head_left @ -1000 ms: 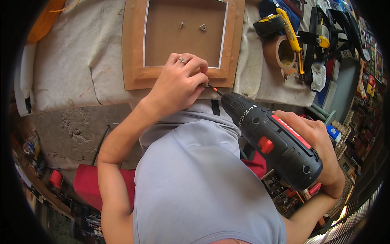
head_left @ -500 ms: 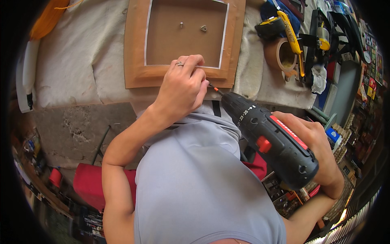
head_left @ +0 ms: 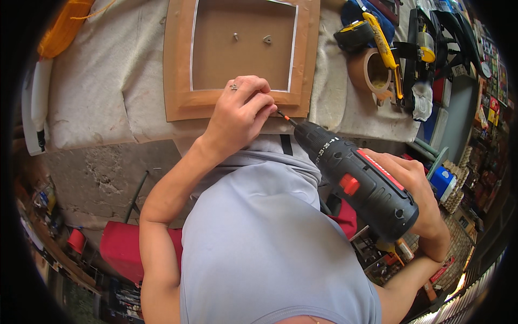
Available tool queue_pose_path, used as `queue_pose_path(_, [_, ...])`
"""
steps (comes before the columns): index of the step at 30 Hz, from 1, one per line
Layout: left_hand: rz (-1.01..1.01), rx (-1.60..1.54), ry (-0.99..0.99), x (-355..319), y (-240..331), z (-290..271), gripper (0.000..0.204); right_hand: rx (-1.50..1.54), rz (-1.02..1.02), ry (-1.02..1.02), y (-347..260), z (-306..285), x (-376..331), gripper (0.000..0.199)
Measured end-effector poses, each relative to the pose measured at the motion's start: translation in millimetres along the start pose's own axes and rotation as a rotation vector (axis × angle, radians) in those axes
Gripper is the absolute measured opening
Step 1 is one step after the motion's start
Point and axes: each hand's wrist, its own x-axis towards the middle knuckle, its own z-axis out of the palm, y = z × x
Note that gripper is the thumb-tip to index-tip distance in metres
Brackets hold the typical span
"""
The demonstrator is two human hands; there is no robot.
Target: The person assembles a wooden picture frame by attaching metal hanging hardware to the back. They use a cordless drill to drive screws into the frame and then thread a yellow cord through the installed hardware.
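In the head view, the right hand [head_left: 418, 189] is wrapped tight around the grip of a black and red cordless drill [head_left: 356, 181]; the drill lies with its long axis running from lower right to upper left, its nose aimed up and left toward the near edge of a wooden picture frame [head_left: 178, 81]; the thin bit [head_left: 284, 116] at its tip, with an orange collar, ends right at the left hand's fingers [head_left: 259, 105]. The left hand [head_left: 237, 119] rests on the frame's lower rail, fingers curled and pinched together at the bit's tip; what they pinch is too small and covered to make out. The frame lies back-side up on a pale cloth [head_left: 108, 81] that covers the tabletop, its brown backing board [head_left: 243, 48] showing two small metal fittings; its top edge is cut off by the picture's rim. To the right, near the frame, a roll of brown tape [head_left: 372, 73], a yellow and black tape measure [head_left: 353, 33] and a yellow-handled tool [head_left: 383, 46] lie close together; the clutter further right is bent by the lens and hard to tell apart. The person's grey shirt [head_left: 259, 243] hides the drill's lower grip and the tabletop's near edge.
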Motion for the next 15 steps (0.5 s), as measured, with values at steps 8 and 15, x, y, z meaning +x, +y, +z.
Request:
queue_pose_path(8, [-0.199,-0.305,-0.004,-3,8,-17,0.01,0.11,-0.079,0.127,33,28,-18,0.071])
queue_pose_path(15, [-0.631,-0.784,0.083,-3,21,-31,0.01,0.16,-0.15,0.196,50,43,-24,0.063])
